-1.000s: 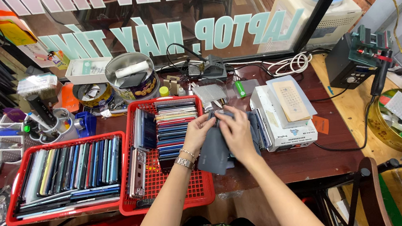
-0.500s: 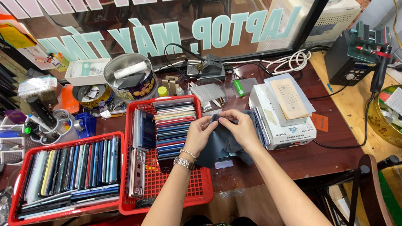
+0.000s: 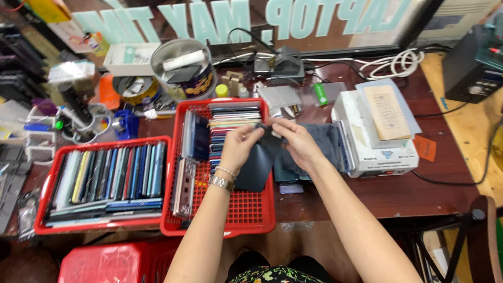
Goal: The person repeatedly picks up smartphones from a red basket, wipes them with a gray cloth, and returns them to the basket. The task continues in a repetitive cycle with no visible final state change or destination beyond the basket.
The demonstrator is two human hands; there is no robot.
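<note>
My left hand (image 3: pixel 240 145) and my right hand (image 3: pixel 296 142) both grip a dark grey cloth (image 3: pixel 261 163) that hangs between them above a red plastic basket (image 3: pixel 245 217). That basket holds a row of phones and cases (image 3: pixel 222 124) standing on edge at its far end. More dark cloth (image 3: pixel 324 142) lies to the right of my right hand, against a white box (image 3: pixel 378 152). A small flat phone (image 3: pixel 291 188) lies on the table under my right wrist. A metal bracelet sits on my left wrist.
A second red basket (image 3: pixel 51 215) at the left is packed with upright phones. A round tin (image 3: pixel 184 69), tape rolls, tools and cables crowd the back of the brown table (image 3: pixel 417 186). A red stool (image 3: pixel 107 265) stands below. A black device (image 3: pixel 483 58) sits far right.
Both hands have lifted and drawn the dark cloth left, over the near basket. My left hand has turned and pinches the cloth's top edge higher.
</note>
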